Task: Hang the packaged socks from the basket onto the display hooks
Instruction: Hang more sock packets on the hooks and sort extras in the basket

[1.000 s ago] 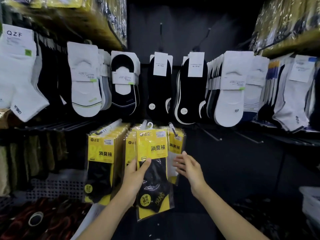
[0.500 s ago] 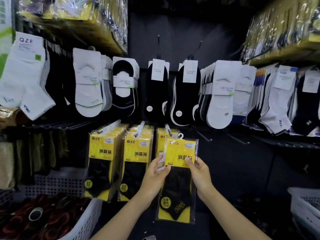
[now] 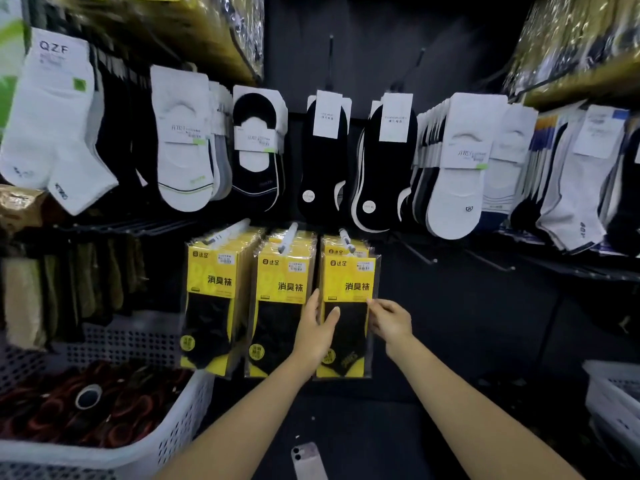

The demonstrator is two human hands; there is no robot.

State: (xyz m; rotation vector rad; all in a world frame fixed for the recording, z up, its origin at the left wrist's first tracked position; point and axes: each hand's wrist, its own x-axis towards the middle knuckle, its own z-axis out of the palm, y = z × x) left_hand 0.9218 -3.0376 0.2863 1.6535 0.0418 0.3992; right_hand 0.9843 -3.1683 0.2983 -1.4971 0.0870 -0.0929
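Observation:
Three stacks of yellow-and-black packaged socks hang side by side on white-tipped display hooks [image 3: 346, 239]. The front package of the right stack [image 3: 349, 282] hangs from its hook. My left hand [image 3: 317, 332] holds that package's left edge, thumb lying on the black front and fingers straight up along the side. My right hand [image 3: 389, 320] pinches its right edge with the fingertips. The middle stack [image 3: 282, 296] and left stack [image 3: 211, 292] hang untouched. The white perforated basket [image 3: 173, 441] sits at lower left with dark red and black packets inside.
White and black socks on cards fill the upper row of hooks. Bare black hooks [image 3: 424, 256] jut out right of the yellow stacks. A phone [image 3: 308, 459] lies below, between my arms. Another white basket [image 3: 613, 389] stands at the right edge.
The package I held in front of the middle stack went right and up onto the right hook. It now hangs flat against that stack, and both hands have slid down to its edges.

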